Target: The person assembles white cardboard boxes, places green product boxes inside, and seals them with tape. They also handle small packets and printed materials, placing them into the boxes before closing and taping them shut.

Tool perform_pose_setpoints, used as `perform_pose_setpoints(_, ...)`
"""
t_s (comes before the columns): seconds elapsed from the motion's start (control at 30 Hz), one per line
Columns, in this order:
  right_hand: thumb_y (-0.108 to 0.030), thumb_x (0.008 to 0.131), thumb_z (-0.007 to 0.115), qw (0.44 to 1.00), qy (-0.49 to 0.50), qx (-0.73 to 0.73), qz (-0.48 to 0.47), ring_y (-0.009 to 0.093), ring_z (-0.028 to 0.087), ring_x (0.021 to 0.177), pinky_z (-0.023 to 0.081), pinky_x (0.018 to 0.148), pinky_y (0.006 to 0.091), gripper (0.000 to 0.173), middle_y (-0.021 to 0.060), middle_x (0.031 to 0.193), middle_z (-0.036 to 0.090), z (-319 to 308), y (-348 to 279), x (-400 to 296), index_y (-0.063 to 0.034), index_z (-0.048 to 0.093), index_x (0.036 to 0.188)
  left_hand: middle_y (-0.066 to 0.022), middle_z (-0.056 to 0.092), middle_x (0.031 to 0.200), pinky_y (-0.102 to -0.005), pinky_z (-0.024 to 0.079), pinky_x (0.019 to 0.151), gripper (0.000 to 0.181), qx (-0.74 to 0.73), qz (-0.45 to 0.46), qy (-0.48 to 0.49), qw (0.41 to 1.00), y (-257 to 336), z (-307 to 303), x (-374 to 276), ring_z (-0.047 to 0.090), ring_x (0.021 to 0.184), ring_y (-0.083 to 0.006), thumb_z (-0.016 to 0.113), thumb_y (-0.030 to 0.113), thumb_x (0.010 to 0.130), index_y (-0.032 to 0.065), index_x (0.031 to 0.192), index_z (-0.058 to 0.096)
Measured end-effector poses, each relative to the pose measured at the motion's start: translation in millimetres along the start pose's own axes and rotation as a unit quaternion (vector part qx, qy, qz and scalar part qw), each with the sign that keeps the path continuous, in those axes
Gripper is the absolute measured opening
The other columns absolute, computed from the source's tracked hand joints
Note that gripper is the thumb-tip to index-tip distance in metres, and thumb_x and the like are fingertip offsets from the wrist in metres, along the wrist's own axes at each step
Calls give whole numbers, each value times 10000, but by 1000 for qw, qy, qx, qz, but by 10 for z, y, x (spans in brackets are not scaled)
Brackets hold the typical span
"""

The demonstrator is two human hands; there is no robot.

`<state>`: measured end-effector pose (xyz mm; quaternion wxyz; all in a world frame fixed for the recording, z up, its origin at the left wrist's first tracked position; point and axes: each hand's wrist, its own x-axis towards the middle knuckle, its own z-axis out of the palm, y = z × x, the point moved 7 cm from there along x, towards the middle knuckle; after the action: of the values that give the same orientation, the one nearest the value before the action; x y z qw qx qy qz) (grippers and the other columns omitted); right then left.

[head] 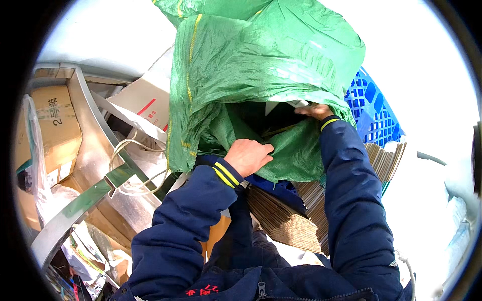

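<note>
A large green woven sack (263, 60) with yellow seam stitching lies before me, its mouth facing me. My left hand (250, 156) is curled over the lower lip of the mouth, gripping the fabric. At the right side of the opening is my right hand (316, 111), its fingers reaching inside. A white item (298, 103), perhaps paper or a packet, shows right by those fingers; whether they hold it is unclear. The sack's inside is dark, so most of its contents are hidden.
A blue plastic crate (372, 109) stands behind the sack on the right. Stacked flat cardboard (282, 218) lies below it. To the left, a metal frame (94, 109) borders a cardboard box (56, 124), and a pale cable (141, 192) loops beside the sack.
</note>
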<state>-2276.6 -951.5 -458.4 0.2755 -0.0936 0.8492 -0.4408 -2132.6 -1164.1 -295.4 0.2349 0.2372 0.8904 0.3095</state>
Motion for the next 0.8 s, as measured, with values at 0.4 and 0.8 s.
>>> perform_pose_setpoints(0.4,-308,616,721,972,48,-215,-81,298,520,930,424,779,336,484,159,1015,567,76,-2173,331,-40,587,996,-217,450,1117,-406,435,742,530,-87,-19,55,995,49,20,150,545,823,-356,580,371,747,53,1141,425)
perform_pose_setpoints(0.8,-209,556,712,935,3,-345,-85,304,580,610,455,586,343,255,181,625,569,-869,-3470,-307,-21,626,705,-76,554,756,-403,394,693,123,111,55,235,964,623,-979,71,494,786,-251,539,129,684,55,780,553)
